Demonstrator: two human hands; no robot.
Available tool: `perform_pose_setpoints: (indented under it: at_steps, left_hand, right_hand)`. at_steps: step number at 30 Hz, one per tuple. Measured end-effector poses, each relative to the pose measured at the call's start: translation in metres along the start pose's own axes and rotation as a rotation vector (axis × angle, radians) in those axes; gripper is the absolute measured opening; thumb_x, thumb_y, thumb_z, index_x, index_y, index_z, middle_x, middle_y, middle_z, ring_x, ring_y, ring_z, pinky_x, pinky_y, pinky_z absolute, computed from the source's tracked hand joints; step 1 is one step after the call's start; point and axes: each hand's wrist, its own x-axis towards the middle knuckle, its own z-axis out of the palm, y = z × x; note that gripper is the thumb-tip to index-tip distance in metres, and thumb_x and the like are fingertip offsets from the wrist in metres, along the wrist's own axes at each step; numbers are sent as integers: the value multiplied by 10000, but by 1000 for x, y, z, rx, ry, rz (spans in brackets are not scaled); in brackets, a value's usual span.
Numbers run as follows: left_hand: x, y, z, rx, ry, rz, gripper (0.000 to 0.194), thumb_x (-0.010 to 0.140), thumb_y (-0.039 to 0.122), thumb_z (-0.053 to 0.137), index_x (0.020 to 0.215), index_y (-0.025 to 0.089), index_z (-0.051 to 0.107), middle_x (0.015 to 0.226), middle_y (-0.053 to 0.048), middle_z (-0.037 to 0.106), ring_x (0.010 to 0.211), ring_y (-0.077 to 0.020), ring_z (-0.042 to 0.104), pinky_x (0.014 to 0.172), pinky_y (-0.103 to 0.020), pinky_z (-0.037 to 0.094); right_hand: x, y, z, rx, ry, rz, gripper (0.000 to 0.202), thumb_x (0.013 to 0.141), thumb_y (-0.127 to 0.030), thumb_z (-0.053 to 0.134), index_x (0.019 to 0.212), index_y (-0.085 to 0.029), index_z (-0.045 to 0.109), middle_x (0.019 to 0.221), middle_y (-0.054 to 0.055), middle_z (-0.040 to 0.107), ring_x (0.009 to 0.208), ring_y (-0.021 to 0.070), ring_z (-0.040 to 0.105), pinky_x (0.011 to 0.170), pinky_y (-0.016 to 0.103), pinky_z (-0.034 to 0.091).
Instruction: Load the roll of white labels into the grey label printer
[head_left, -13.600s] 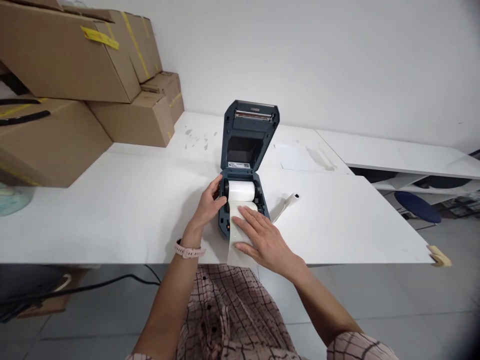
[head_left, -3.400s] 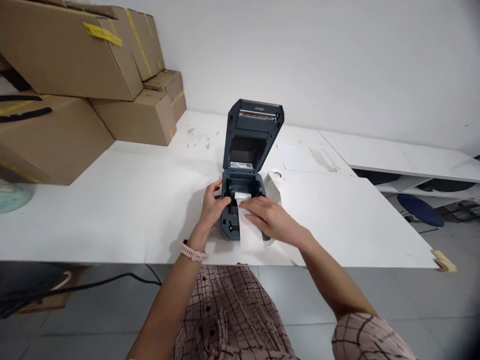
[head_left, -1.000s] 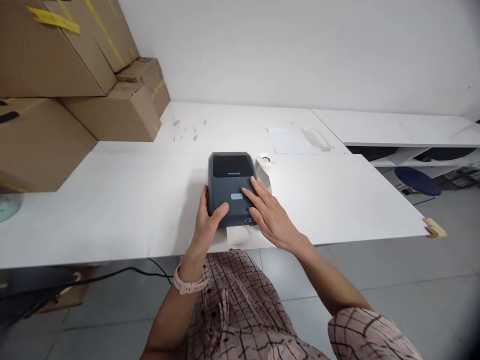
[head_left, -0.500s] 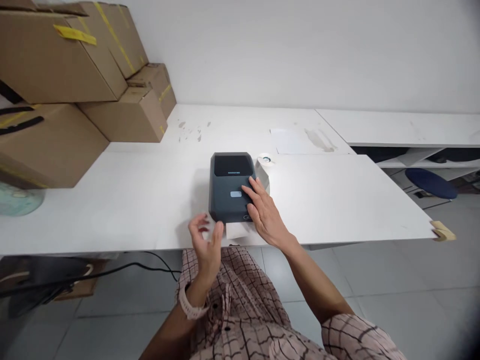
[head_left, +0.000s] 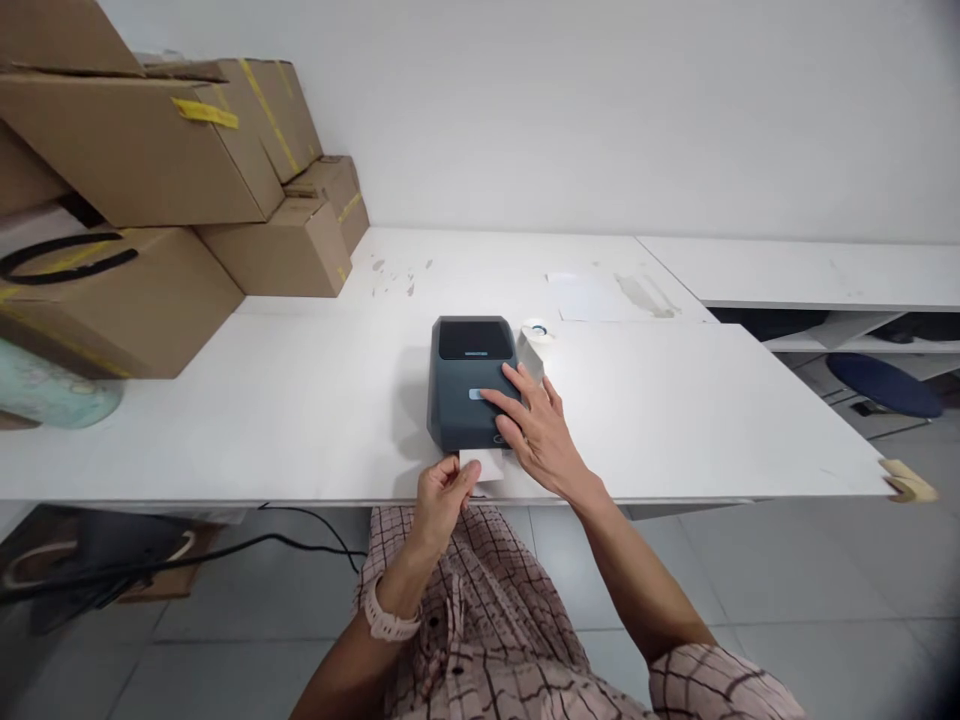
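A dark blue-grey label printer stands near the front edge of the white table, its black window at the far end. From its front a white paper label sticks out. My left hand pinches the label's left side between thumb and fingers. On the printer's right side rests my right hand, fingers apart, the index fingertip on the light oblong button. Just behind that hand are a grey flap and a white roll.
Cardboard boxes with yellow tape are stacked at the left. A pale green patterned object lies before them. A white sheet is on the table further back. A blue stool stands at the right. Black cables hang below the table's front edge.
My left hand has moved right and closed on the paper label. My right index finger has shifted onto the printer's button. The camera view has tilted up slightly.
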Motion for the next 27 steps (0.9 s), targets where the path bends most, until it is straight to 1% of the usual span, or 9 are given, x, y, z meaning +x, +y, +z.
perform_pose_setpoints:
  at_steps: [3,7,10,14,17,18,21,24,27]
  left_hand:
    - [1,-6,-1,36,19,19,576,701,698,750,543,219,471,484,55,384,485,-101,331,511,-266,265]
    - [-1,-7,-7,97,53,88,547,776,645,706,512,218,490,504,27,428,508,-123,379,521,-278,297]
    - [0,-1,-20,80,186,205,508,910,546,573,518,222,550,520,5,447,522,-142,407,531,-289,334]
    - [19,15,-45,46,365,365,364,943,402,554,636,223,632,578,14,457,545,-132,410,529,-271,340]
    - [51,30,-59,50,404,371,195,891,394,631,824,220,686,679,11,559,593,-131,479,555,-260,388]
    - [64,34,-61,71,397,357,186,867,395,652,916,220,695,747,-2,611,642,-142,529,594,-266,430]
    - [100,45,-58,115,292,345,363,774,372,725,1100,223,666,1092,-76,695,966,-213,642,819,-338,529]
    - [125,52,-45,108,150,266,569,717,336,779,1251,239,607,1369,-121,623,1271,-291,572,1009,-427,504]
    - [138,55,-35,88,74,213,795,679,287,820,1409,220,513,1497,-159,545,1396,-321,499,1102,-462,455]
  right_hand:
    - [5,-2,-4,-78,3,-23,448,1070,-556,395,1410,-346,594,1633,66,473,1566,323,351,1277,653,212]
    - [14,-3,-8,-115,-25,-88,502,1013,-649,463,1372,-336,619,1612,56,506,1592,346,285,1287,660,183]
    - [11,-2,-9,-76,-70,-82,563,999,-675,460,1410,-311,583,1661,86,430,1607,364,234,1273,683,207]
    - [-7,-1,-11,78,-109,-13,689,1012,-661,449,1596,-315,331,1760,139,148,1619,363,191,1247,687,275]
    - [-13,0,-20,226,-56,52,776,1013,-646,467,1657,-370,134,1769,117,111,1617,357,199,1238,675,319]
    - [-10,1,-24,278,-31,66,782,1015,-639,471,1660,-383,112,1769,105,123,1612,361,219,1233,668,338]
    - [10,5,-39,420,63,75,756,1035,-619,433,1665,-400,76,1768,76,147,1567,355,346,1216,614,412]
    - [42,8,-52,475,156,47,715,1051,-632,349,1665,-401,63,1771,40,143,1571,329,342,1219,564,432]
    - [72,7,-56,479,203,36,714,1043,-659,337,1662,-407,86,1771,8,150,1606,325,254,1263,573,357]
